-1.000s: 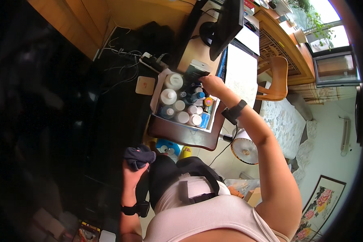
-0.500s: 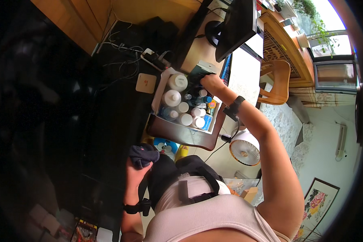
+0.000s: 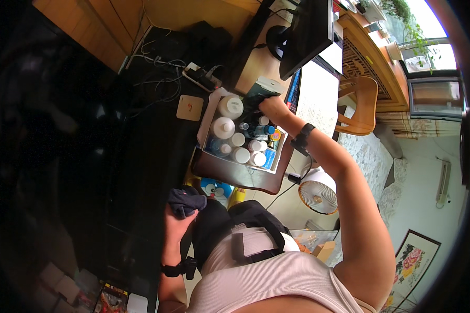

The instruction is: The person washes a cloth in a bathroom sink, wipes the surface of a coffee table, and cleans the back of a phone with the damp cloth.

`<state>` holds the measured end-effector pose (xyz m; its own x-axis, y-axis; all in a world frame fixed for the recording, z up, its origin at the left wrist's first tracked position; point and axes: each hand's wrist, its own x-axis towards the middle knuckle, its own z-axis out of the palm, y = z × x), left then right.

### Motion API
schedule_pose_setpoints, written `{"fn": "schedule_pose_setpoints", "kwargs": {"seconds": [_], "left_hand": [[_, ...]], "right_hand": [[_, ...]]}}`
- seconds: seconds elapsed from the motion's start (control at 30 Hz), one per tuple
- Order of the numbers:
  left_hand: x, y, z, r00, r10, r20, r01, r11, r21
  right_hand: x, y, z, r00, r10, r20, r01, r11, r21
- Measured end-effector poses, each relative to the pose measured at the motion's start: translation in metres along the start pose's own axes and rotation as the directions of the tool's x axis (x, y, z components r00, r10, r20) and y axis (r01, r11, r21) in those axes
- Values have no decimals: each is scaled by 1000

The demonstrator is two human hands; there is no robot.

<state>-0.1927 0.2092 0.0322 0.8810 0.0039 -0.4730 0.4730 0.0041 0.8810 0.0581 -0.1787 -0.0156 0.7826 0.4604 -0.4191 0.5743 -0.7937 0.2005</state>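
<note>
My right hand [image 3: 274, 108] is closed round the side of a dark green box [image 3: 260, 89] at the far end of a white bin [image 3: 202, 127]. The box stands above the bin's rim, its pale top tilted. White-capped bottles [image 3: 224, 127], several smaller jars and a blue-capped bottle [image 3: 268, 129] fill the bin. A blue and white packet [image 3: 269, 156] sits in its near right corner. Lower left, my left hand [image 3: 180, 223] grips a bunched dark cloth [image 3: 186, 201] beside my thigh. Part of the box is hidden by my right fingers.
The bin rests on a dark wooden table end [image 3: 235, 175]. A black monitor [image 3: 308, 39] stands beyond it. Left of the bin are a square coaster [image 3: 189, 107] and a power strip [image 3: 199, 78] with cables. A white fan [image 3: 318, 194] and a wooden chair [image 3: 361, 107] are at right.
The dark green box has shifted slightly up and to the right with my right hand. My left hand and the cloth have stayed in place.
</note>
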Motion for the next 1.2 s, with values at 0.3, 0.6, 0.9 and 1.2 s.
{"fn": "schedule_pose_setpoints", "kwargs": {"seconds": [0.3,0.6,0.9,1.2], "left_hand": [[-1,5,-1,1000,-2,13,2,999,44],[-4,-1,-5,1000,-12,-8,12,1000,22],[-7,2,-6,999,31,-8,-31,997,73],[-8,4,-3,999,51,-10,-50,997,51]], "right_hand": [[-3,2,6,999,-21,-43,23,998,51],[-7,5,-3,994,-50,-102,61,993,105],[-43,10,-91,977,66,-202,41,874,485],[-46,-5,-97,987,-67,-144,155,604,782]]}}
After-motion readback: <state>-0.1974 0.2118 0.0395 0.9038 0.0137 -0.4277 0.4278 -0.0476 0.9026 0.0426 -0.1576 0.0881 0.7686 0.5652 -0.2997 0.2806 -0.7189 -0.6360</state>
